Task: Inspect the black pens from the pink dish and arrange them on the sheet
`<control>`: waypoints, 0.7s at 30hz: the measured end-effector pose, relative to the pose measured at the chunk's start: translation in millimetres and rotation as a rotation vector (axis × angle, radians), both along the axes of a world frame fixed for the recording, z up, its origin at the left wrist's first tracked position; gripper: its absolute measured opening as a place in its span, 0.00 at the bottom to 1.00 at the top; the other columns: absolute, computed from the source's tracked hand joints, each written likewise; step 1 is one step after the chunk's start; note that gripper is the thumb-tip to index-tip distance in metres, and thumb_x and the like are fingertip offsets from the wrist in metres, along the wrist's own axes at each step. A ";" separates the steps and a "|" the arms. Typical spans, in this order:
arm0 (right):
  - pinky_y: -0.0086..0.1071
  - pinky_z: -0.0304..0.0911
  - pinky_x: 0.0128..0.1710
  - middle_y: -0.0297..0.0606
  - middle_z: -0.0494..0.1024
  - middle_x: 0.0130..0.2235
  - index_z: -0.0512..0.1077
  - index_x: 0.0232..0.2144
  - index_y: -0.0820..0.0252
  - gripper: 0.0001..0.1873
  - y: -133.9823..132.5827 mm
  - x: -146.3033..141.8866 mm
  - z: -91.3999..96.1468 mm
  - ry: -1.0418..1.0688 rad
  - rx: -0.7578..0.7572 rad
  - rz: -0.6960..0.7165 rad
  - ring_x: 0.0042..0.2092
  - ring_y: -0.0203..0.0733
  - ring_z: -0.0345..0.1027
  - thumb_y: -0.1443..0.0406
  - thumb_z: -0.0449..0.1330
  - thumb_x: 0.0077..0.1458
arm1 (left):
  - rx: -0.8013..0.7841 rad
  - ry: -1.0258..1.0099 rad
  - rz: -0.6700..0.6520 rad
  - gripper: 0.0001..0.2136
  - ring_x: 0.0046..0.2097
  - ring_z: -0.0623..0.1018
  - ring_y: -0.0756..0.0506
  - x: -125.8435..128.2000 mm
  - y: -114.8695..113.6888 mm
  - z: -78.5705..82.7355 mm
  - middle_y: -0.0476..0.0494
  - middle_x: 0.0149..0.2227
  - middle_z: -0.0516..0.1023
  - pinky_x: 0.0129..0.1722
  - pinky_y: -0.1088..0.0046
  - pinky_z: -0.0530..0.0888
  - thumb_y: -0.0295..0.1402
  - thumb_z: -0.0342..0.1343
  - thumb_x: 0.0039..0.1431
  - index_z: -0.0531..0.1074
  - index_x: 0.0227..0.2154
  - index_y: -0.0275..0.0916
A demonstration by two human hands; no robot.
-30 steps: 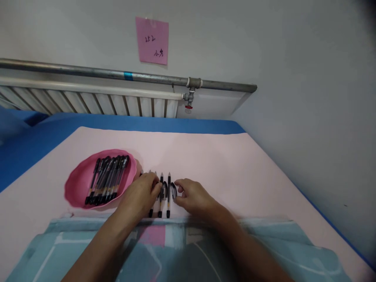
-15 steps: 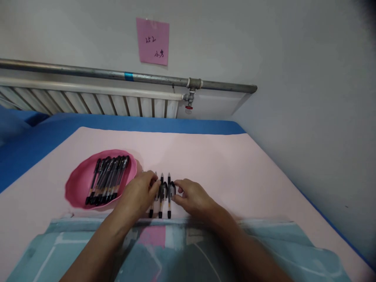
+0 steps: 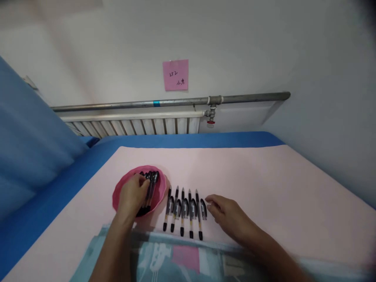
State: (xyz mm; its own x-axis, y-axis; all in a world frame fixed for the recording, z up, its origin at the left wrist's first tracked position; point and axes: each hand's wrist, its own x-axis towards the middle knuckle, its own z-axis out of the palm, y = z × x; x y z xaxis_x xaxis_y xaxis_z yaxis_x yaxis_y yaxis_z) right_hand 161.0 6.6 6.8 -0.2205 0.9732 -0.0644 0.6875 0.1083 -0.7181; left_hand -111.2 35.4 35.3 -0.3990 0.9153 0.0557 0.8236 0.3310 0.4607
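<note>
My left hand (image 3: pixel 133 196) is over the pink scalloped dish (image 3: pixel 117 192), its bent fingers on the black gel pens (image 3: pixel 152 186) lying there; its fingertips are partly hidden. To the right of the dish, several uncapped pens (image 3: pixel 182 215) lie in a row on the pink surface, points away from me. Loose black caps (image 3: pixel 203 209) with clips lie beside their barrels. My right hand (image 3: pixel 225 211) rests just right of the last cap, thumb and forefinger slightly apart with nothing between them.
A pink sheet (image 3: pixel 243 172) covers the blue-edged table (image 3: pixel 188 141). Behind it are a white radiator (image 3: pixel 138 126), a metal pipe (image 3: pixel 249 98) and a pink note (image 3: pixel 175 75) on the wall. Blue cloth (image 3: pixel 32 145) hangs at left.
My left hand has gone from the pen row to the pens in the dish. My right hand has stayed at the row's right end. More of the row shows, and the view has shifted.
</note>
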 end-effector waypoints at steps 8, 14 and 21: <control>0.33 0.57 0.34 0.39 0.74 0.31 0.72 0.31 0.59 0.12 -1.3 -1.1 2.1 -0.065 -0.010 0.032 0.33 0.41 0.66 0.62 0.49 0.51 | -0.109 0.158 -0.026 0.14 0.37 0.75 0.39 17.5 6.1 -8.9 0.37 0.36 0.77 0.24 0.70 0.60 0.42 0.48 0.51 0.68 0.34 0.37; 0.33 0.57 0.35 0.40 0.74 0.33 0.71 0.31 0.59 0.12 -1.3 -1.1 3.8 -0.082 -0.009 0.045 0.35 0.42 0.66 0.63 0.49 0.52 | -0.159 0.152 -0.040 0.15 0.33 0.76 0.39 14.3 10.8 -9.8 0.38 0.30 0.77 0.23 0.70 0.60 0.45 0.48 0.50 0.70 0.31 0.37; 0.32 0.57 0.34 0.39 0.74 0.33 0.71 0.29 0.59 0.11 -1.2 -0.9 1.5 -0.099 0.007 0.059 0.35 0.41 0.66 0.64 0.49 0.52 | -0.124 0.180 -0.101 0.16 0.36 0.75 0.37 16.4 6.2 -8.7 0.35 0.34 0.77 0.27 0.67 0.63 0.41 0.42 0.55 0.71 0.30 0.37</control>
